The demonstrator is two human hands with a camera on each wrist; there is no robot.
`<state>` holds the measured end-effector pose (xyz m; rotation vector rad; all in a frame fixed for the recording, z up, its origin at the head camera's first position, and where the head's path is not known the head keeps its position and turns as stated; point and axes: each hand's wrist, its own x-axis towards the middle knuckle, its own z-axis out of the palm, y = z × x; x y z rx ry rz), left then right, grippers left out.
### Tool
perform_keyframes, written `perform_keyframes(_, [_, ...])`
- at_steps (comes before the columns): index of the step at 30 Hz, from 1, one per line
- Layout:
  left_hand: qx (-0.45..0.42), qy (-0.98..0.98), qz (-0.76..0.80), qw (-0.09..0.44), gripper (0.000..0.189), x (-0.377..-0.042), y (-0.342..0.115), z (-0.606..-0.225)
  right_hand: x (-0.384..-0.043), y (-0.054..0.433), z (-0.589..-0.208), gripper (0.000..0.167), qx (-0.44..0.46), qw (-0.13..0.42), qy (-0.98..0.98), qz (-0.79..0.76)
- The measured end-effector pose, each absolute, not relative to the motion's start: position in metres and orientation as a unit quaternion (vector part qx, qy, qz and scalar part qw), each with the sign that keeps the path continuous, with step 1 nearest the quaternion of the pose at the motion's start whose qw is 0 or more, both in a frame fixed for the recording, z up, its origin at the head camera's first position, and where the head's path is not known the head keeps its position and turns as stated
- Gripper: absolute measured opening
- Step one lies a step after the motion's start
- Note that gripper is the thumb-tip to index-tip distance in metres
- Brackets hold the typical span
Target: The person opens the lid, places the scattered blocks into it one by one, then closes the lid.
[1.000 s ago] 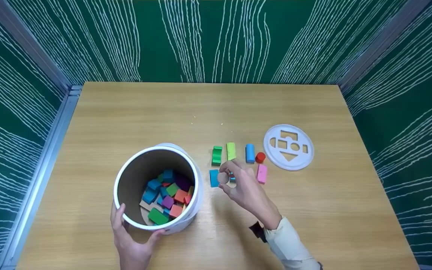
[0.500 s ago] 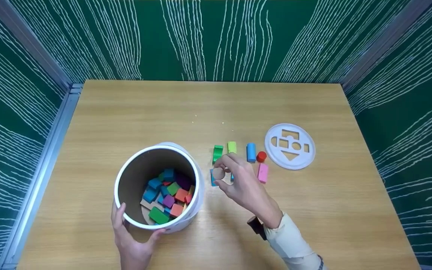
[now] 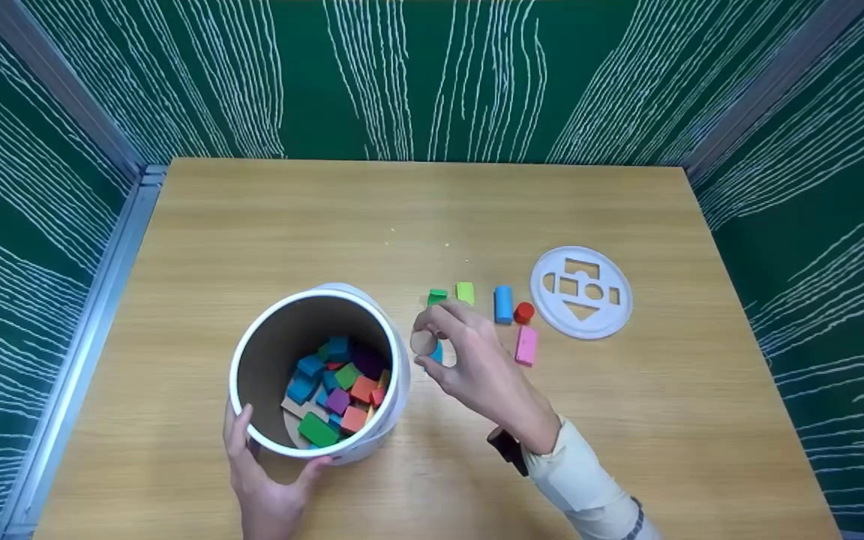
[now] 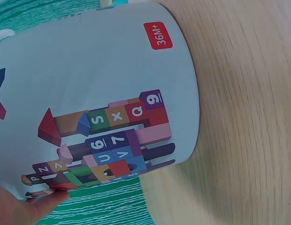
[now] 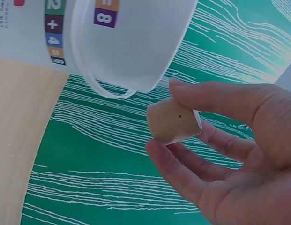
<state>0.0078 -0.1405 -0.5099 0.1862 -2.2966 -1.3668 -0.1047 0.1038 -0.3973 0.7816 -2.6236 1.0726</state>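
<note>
Green walls point(image 3: 346, 82) with wavering white lines enclose the counter point(image 3: 649, 420), whose top is pale wood grain. On it, left of centre, is the white bucket point(image 4: 89, 61), its side printed with lettered and numbered toy bricks and a red "36M+" label; I cannot tell whether it is upright or tilted. A cream sleeve point(image 3: 589, 480) covers the right forearm. The right hand point(image 3: 477, 360) is over the counter to the right of the bucket, its grip narrow, thumb above and fingers below, pinching the tan block point(image 5: 172, 121). The left hand point(image 3: 263, 476) is at the bucket's near left, its grip wide, holding the bucket with fingers at the left rim and thumb on the near side. Flat on the counter at the right lies a round white disc point(image 3: 604, 319) with shaped cut-outs. Inside the bucket, coloured blocks point(image 3: 318, 430) lie heaped, blue, purple, orange, green and others. Beyond the right hand are a blue cylinder point(image 3: 503, 304), a pink block point(image 3: 526, 345), a lime block point(image 3: 465, 292) and a green block point(image 3: 437, 297), the last two partly covered; a blue block point(image 3: 438, 352) shows behind the tan one. The tan block is in the air just beside the bucket's right side. A short red cylinder point(image 3: 524, 312) lies near the disc's edge, and pale specks point(image 3: 447, 244) dot the counter farther back.
</note>
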Motion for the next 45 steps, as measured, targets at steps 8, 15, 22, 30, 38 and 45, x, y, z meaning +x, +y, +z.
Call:
perform_keyframes(8, [0.068, -0.838, -0.491, 0.229, 0.103, 0.007, -0.141, -0.51, -0.102, 0.098, -0.392, 0.033, 0.259, 0.072, -0.892, 0.364])
perform_keyframes(15, [0.065, -0.836, -0.493, 0.231, 0.1, 0.007, -0.14, -0.509, -0.101, 0.093, -0.388, 0.036, 0.264, 0.048, -0.892, 0.365])
perform_keyframes(22, [0.067, -0.834, -0.496, 0.231, 0.1, 0.008, -0.14, -0.509, -0.101, 0.087, -0.388, 0.036, 0.283, 0.04, -0.884, 0.371])
perform_keyframes(30, [0.071, -0.835, -0.495, 0.229, 0.103, 0.007, -0.141, -0.509, -0.101, 0.081, -0.39, 0.03, 0.307, 0.058, -0.877, 0.365])
perform_keyframes(38, [0.064, -0.832, -0.5, 0.234, 0.1, 0.007, -0.14, -0.509, -0.099, 0.074, -0.386, 0.03, 0.308, 0.032, -0.879, 0.362])
perform_keyframes(45, [0.066, -0.835, -0.493, 0.237, 0.1, 0.007, -0.139, -0.508, -0.099, 0.066, -0.388, 0.03, 0.319, 0.009, -0.875, 0.363])
